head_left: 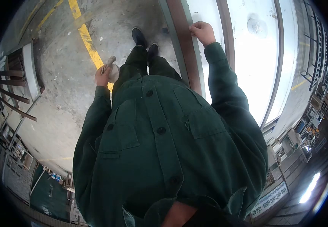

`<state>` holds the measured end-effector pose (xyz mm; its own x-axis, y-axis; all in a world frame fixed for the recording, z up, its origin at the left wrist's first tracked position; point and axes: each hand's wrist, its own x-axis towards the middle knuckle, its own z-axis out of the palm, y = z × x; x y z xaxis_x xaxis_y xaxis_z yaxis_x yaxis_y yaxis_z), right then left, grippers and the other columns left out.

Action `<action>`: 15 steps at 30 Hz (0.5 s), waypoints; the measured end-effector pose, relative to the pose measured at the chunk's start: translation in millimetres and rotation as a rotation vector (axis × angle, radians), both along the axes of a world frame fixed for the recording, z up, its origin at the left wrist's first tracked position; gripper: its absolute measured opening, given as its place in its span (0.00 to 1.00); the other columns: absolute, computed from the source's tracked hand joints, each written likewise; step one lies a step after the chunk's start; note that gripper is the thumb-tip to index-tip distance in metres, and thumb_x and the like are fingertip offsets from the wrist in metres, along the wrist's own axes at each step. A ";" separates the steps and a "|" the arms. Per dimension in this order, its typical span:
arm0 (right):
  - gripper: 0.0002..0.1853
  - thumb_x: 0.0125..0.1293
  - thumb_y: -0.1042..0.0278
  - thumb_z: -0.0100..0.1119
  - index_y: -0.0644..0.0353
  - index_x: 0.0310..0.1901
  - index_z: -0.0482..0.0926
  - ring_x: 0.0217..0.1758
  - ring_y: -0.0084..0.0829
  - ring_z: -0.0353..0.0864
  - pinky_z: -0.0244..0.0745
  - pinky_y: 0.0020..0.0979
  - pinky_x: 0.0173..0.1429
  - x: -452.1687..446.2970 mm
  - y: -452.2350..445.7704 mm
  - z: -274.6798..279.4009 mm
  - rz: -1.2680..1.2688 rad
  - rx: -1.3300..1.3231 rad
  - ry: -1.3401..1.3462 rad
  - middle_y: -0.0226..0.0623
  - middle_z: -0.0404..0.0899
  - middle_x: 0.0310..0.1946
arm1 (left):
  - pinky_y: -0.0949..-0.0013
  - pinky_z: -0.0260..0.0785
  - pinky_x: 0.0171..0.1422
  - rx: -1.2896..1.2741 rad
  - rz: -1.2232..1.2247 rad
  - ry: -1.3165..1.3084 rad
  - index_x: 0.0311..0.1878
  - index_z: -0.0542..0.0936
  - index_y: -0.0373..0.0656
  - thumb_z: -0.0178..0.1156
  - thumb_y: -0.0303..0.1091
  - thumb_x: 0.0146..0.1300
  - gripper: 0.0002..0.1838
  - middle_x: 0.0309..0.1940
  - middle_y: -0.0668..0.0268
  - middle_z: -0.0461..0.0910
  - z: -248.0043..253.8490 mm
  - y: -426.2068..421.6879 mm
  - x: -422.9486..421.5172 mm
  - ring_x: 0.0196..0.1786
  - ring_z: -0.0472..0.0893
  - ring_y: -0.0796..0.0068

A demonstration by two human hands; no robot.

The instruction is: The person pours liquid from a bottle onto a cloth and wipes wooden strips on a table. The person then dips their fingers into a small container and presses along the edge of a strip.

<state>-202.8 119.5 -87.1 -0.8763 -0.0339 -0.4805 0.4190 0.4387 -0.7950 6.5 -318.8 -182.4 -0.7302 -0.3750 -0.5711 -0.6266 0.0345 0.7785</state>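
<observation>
My left hand (102, 75) hangs beside my left thigh, its fingers closed around a pale rounded object (114, 73) with a grey knobbed end that sticks up past them. I cannot make out exactly what this object is. On the other side, my right hand (203, 32) has its fingers curled into a pinch at the edge of a brown bar (183, 32) with grey-green borders. Whether something small sits between those fingertips is hidden. The bar runs along a large white panel (249, 56), which lies under and beyond my right forearm.
More brown bars (226, 28) cross the white panel. Yellow striped tape (89, 44) marks the concrete floor (63, 102) by my shoes (138, 36). Dark curved metal pieces (12, 94) stand on a rack at left. A dark metal frame (317, 45) and cluttered shelves line the right.
</observation>
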 end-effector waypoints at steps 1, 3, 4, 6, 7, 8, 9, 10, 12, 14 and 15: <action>0.10 0.53 0.69 0.62 0.68 0.31 0.80 0.24 0.23 0.78 0.73 0.26 0.32 4.3 1.7 -0.8 -0.002 0.004 0.002 0.36 0.80 0.23 | 0.74 0.70 0.44 -0.004 -0.003 -0.008 0.46 0.80 0.37 0.64 0.31 0.55 0.16 0.37 0.66 0.81 1.1 1.3 0.9 0.38 0.78 0.77; 0.10 0.53 0.68 0.62 0.68 0.31 0.80 0.24 0.24 0.79 0.73 0.26 0.32 11.5 4.0 -1.7 0.007 0.021 0.008 0.36 0.80 0.22 | 0.74 0.70 0.44 -0.016 -0.008 -0.022 0.46 0.80 0.37 0.64 0.31 0.55 0.16 0.37 0.65 0.81 2.7 2.3 2.6 0.38 0.78 0.77; 0.10 0.53 0.68 0.62 0.68 0.31 0.80 0.24 0.24 0.79 0.74 0.26 0.32 14.1 4.4 -1.3 0.017 0.036 0.012 0.36 0.80 0.22 | 0.74 0.70 0.44 -0.018 -0.013 -0.020 0.46 0.80 0.37 0.64 0.32 0.55 0.16 0.36 0.65 0.81 3.5 1.5 2.5 0.38 0.78 0.77; 0.10 0.52 0.68 0.62 0.68 0.31 0.80 0.24 0.24 0.79 0.74 0.26 0.32 21.5 8.3 -3.5 0.023 0.041 0.015 0.37 0.80 0.22 | 0.74 0.70 0.44 -0.020 -0.023 -0.016 0.46 0.80 0.37 0.64 0.32 0.55 0.15 0.36 0.65 0.81 1.1 1.3 6.0 0.38 0.78 0.77; 0.10 0.52 0.68 0.62 0.68 0.31 0.80 0.24 0.24 0.79 0.74 0.26 0.32 24.8 9.6 -5.9 0.019 0.031 0.015 0.37 0.80 0.22 | 0.74 0.70 0.44 -0.013 -0.019 -0.019 0.46 0.80 0.37 0.64 0.32 0.55 0.15 0.36 0.65 0.81 -0.2 0.7 7.3 0.38 0.78 0.77; 0.10 0.52 0.69 0.62 0.68 0.30 0.80 0.24 0.24 0.79 0.74 0.27 0.32 28.1 10.4 -6.0 0.015 0.020 0.015 0.37 0.80 0.22 | 0.74 0.70 0.44 -0.005 -0.016 -0.023 0.46 0.80 0.37 0.64 0.32 0.55 0.15 0.36 0.66 0.81 0.1 1.3 9.1 0.38 0.79 0.77; 0.10 0.52 0.69 0.62 0.68 0.30 0.80 0.24 0.24 0.79 0.74 0.27 0.32 31.3 10.9 -5.2 0.012 0.027 0.012 0.37 0.80 0.21 | 0.74 0.70 0.44 0.002 -0.012 -0.027 0.46 0.80 0.37 0.64 0.32 0.55 0.15 0.36 0.66 0.81 0.5 1.7 11.1 0.38 0.79 0.77; 0.09 0.52 0.69 0.62 0.68 0.30 0.80 0.24 0.24 0.79 0.74 0.27 0.32 35.1 11.7 -4.1 0.010 0.035 0.008 0.37 0.80 0.21 | 0.74 0.70 0.45 -0.006 -0.024 -0.032 0.47 0.79 0.37 0.64 0.30 0.55 0.15 0.37 0.65 0.81 1.1 1.9 13.1 0.39 0.79 0.77; 0.09 0.52 0.68 0.62 0.68 0.30 0.80 0.24 0.24 0.79 0.73 0.26 0.32 41.5 12.8 -0.9 0.003 0.035 -0.006 0.37 0.79 0.21 | 0.75 0.70 0.47 -0.020 -0.049 -0.040 0.48 0.79 0.35 0.63 0.28 0.56 0.16 0.39 0.65 0.81 2.9 3.2 16.9 0.40 0.79 0.77; 0.10 0.52 0.68 0.61 0.68 0.30 0.80 0.23 0.25 0.79 0.73 0.26 0.31 47.4 14.5 1.4 -0.008 0.018 -0.028 0.37 0.79 0.21 | 0.75 0.70 0.47 -0.010 -0.038 -0.029 0.48 0.78 0.35 0.63 0.28 0.56 0.16 0.39 0.65 0.81 5.6 6.7 22.5 0.40 0.79 0.77; 0.10 0.52 0.68 0.61 0.68 0.30 0.80 0.23 0.25 0.79 0.73 0.26 0.31 50.5 16.0 0.3 0.001 0.028 -0.025 0.37 0.79 0.21 | 0.74 0.70 0.47 -0.005 -0.033 -0.024 0.48 0.78 0.35 0.63 0.28 0.56 0.16 0.39 0.65 0.81 7.1 8.7 25.3 0.40 0.79 0.77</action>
